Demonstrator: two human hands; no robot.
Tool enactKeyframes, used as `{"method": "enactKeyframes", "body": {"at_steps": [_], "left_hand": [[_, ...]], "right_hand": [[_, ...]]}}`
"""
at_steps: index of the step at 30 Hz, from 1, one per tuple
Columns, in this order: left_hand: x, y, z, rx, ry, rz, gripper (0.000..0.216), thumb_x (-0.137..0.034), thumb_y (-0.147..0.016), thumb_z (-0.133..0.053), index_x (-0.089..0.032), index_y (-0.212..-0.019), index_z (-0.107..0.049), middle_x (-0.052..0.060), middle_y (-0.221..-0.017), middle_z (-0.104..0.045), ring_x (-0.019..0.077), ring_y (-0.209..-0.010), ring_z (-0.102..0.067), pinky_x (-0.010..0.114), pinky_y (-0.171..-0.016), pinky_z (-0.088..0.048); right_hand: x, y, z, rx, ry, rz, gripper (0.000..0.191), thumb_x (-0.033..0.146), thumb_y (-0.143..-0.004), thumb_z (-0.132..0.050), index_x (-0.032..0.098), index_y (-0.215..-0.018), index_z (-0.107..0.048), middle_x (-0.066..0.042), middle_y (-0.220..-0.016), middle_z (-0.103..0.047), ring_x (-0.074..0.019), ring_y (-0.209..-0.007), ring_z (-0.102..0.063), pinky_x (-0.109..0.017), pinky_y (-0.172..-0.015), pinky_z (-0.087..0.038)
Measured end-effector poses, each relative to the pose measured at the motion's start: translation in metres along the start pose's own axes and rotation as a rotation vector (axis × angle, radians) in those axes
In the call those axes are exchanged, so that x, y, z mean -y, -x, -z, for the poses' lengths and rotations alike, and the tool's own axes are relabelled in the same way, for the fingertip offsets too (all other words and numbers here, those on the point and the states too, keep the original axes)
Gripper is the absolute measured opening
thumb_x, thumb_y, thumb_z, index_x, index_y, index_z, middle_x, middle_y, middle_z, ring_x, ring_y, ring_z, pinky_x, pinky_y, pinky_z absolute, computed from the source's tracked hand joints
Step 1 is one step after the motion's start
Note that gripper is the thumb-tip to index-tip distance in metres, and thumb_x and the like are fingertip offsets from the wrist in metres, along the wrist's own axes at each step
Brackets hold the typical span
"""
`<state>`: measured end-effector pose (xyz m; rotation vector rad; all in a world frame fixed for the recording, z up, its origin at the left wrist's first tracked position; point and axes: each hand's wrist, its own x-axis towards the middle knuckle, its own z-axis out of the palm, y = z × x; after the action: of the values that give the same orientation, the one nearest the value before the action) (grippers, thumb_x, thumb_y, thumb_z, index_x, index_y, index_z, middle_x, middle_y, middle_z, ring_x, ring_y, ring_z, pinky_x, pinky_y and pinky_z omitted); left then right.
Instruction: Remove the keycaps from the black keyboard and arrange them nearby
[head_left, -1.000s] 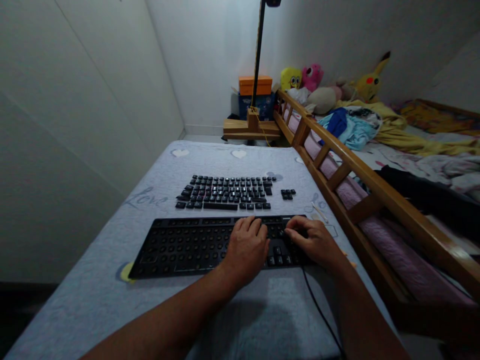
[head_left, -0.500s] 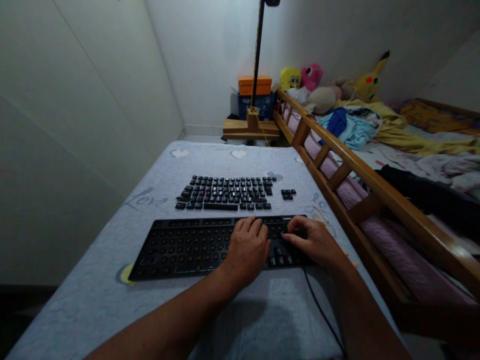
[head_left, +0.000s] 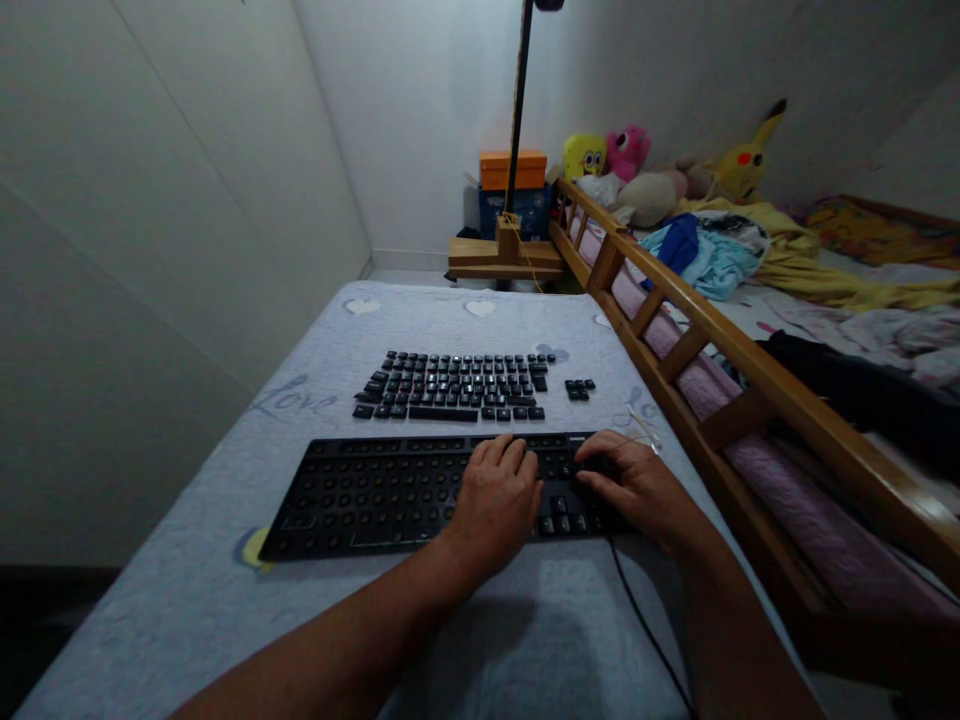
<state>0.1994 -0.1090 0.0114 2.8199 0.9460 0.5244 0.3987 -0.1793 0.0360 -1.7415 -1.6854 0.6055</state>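
A black keyboard (head_left: 360,500) lies across the cloth-covered surface, with most of its key positions bare of caps. Over its middle right, my left hand (head_left: 499,485) rests palm down, fingers stretched forward and holding nothing. My right hand (head_left: 626,475) is curled above the keyboard's right end, thumb and forefinger close together. What they hold, if anything, is too dark to make out. A thin wire (head_left: 646,436) shows behind that hand. Several caps remain near the arrow keys (head_left: 562,522). Beyond the keyboard, loose black keycaps (head_left: 457,385) sit in keyboard-like rows, and a small group of keycaps (head_left: 579,389) lies to their right.
A cotton swab (head_left: 641,424) lies near the surface's right edge. The keyboard cable (head_left: 641,615) runs toward me. A wooden bed rail (head_left: 720,350) borders the right side, a pale wall (head_left: 165,250) the left. A wooden stand (head_left: 507,256) and an orange box (head_left: 513,170) are at the back.
My right hand has shifted slightly to the right, and its thumb and forefinger have moved a little apart. The thin wire behind it has changed position. My left hand stays in place.
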Motion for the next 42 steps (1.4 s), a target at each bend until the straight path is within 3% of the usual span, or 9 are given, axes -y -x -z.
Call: {"method": "enactKeyframes", "body": {"at_steps": [13, 42], "left_hand": [[0.0001, 0.0007, -0.0011, -0.02, 0.005, -0.004, 0.025, -0.026, -0.092, -0.054, -0.014, -0.112, -0.063, 0.013, -0.123, -0.064, 0.0304, -0.123, -0.052, 0.046, -0.105, -0.041], [0.0003, 0.0011, -0.0021, -0.023, -0.003, -0.005, 0.026, -0.025, -0.092, -0.054, -0.013, -0.113, -0.063, 0.013, -0.125, -0.064, 0.0305, -0.123, -0.052, 0.046, -0.105, -0.041]], "right_hand": [[0.0035, -0.0016, -0.0001, -0.013, 0.003, -0.023, 0.012, 0.025, -0.084, -0.061, 0.02, -0.093, -0.067, -0.004, -0.088, -0.07, -0.0194, -0.081, -0.063, -0.031, -0.076, -0.047], [0.0011, -0.0014, -0.0035, -0.009, 0.03, 0.031, 0.01, 0.022, -0.086, -0.06, 0.02, -0.093, -0.065, -0.006, -0.094, -0.069, -0.021, -0.09, -0.063, -0.033, -0.083, -0.047]]}}
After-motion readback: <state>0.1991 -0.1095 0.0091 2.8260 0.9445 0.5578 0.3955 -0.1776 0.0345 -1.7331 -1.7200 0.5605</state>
